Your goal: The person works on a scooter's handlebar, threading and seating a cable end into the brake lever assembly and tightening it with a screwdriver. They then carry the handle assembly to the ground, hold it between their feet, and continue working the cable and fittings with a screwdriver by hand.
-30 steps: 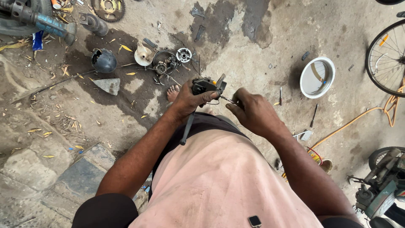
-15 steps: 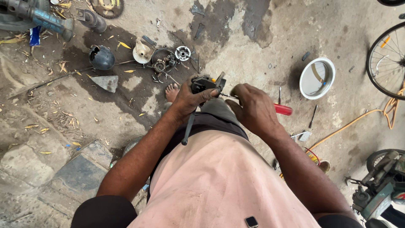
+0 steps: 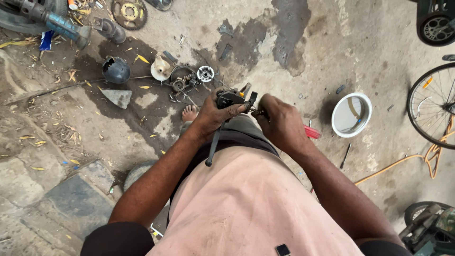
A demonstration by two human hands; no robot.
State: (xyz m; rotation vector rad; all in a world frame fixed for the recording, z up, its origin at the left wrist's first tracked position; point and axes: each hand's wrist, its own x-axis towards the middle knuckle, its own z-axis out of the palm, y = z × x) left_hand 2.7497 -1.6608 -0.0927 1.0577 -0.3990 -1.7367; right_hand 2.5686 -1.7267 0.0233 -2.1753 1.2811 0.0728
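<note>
Oil-stained concrete floor (image 3: 360,42) of an open workshop spreads under the person, who looks down over a pale pink shirt. Nearest, the left hand (image 3: 213,116) is clenched around a black lever assembly (image 3: 232,98), held above the knees just in front of the body, seemingly so that it stays steady while the other hand works on it; a thin dark lever arm hangs from it down towards the lap. The right hand (image 3: 279,121) is closed around a red-handled tool (image 3: 312,132), probably a screwdriver, whose tip is hidden but points into the side of the assembly. The assembly looks like a grimy black metal housing with a small orange spot on top. Beyond it, a bare foot (image 3: 189,114) rests on the floor. Farther off lie scattered parts on a dark oil patch: a round metal hub (image 3: 205,73), a dark domed cover (image 3: 116,69) and a toothed sprocket (image 3: 129,13). To the right stand a white bowl (image 3: 350,115) and a bicycle wheel (image 3: 433,106).
</note>
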